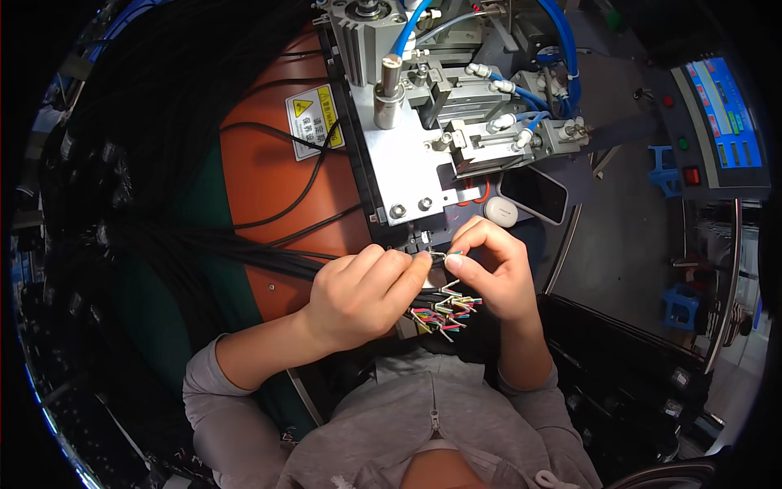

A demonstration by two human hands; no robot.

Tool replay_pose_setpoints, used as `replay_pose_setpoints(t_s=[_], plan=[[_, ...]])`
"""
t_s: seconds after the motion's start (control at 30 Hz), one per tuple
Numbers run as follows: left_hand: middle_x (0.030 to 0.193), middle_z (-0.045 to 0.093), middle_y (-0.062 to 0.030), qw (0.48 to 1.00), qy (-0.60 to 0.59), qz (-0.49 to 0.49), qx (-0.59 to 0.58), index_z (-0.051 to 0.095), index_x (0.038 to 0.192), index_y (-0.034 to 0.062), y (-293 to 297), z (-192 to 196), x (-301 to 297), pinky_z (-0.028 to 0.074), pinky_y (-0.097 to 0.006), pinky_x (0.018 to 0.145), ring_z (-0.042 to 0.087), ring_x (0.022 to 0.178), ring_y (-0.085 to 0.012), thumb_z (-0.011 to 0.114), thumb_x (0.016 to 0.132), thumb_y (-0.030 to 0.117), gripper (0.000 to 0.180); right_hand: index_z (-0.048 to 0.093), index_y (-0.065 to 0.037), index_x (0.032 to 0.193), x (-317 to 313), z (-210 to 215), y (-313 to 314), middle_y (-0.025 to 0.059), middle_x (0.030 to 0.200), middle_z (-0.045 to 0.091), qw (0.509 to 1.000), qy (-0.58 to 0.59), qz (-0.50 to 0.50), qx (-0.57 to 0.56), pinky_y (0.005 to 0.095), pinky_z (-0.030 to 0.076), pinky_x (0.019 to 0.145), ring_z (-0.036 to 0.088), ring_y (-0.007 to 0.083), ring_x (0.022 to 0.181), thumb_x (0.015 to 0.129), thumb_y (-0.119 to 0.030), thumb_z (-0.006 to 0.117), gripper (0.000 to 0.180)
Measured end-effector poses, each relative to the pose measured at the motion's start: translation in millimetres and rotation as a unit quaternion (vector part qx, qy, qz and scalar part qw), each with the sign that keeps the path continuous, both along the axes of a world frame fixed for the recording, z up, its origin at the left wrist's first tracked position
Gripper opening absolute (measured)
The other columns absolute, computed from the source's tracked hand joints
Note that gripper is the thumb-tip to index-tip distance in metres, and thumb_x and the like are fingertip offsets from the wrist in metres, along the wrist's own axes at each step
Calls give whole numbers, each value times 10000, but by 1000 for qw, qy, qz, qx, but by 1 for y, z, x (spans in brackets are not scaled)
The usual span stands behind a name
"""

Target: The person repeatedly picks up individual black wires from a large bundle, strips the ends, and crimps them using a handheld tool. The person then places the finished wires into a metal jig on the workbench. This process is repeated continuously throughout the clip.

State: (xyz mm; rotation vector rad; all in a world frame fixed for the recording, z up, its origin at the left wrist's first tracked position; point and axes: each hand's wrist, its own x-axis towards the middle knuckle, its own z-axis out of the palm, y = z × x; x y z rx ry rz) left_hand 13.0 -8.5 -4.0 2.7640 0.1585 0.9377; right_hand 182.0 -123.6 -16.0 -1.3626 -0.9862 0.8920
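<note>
My left hand (358, 297) is closed, with thumb and forefinger pinching the end of a cable just in front of the machine's metal plate. Thin wires (438, 254) stick out from that pinch. The thumb and forefinger of my right hand (498, 269) are pressed together on the tips of these wires, which hides most of them. Below both hands lies a bundle of black cables (277, 259) with its stripped end (444, 312) fanned out into short white, red, yellow and blue wires. The small black fixture (419, 242) sits right behind my fingertips.
A pneumatic machine (403, 159) with blue hoses stands ahead. To its right lie a phone (538, 194) and a round white case (500, 212). A control panel with a lit screen (723, 114) is at the far right. Black cables (122, 147) are heaped on the left.
</note>
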Motion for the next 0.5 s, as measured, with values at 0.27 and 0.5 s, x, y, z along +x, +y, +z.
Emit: replay_pose_setpoints(t_s=[0.27, 0.5], plan=[[748, 565, -20, 999, 29, -11, 23, 688, 1012, 24, -3, -6, -1, 370, -232, 441, 516, 575, -117, 647, 677, 54, 339, 625, 0, 753, -22, -9, 9, 84, 683, 592, 937, -304, -158, 72, 273, 436, 617, 549, 181, 643, 736, 0, 717, 93], [742, 556, -17, 999, -23, -22, 41, 692, 1010, 34, -1, -8, -1, 350, -222, 437, 511, 573, -105, 654, 672, 35, 340, 595, -1, 811, 4, -5, 2, 0, 772, 577, 980, 183, 40, -69, 221, 419, 682, 517, 60, 742, 850, -80, 672, 117]])
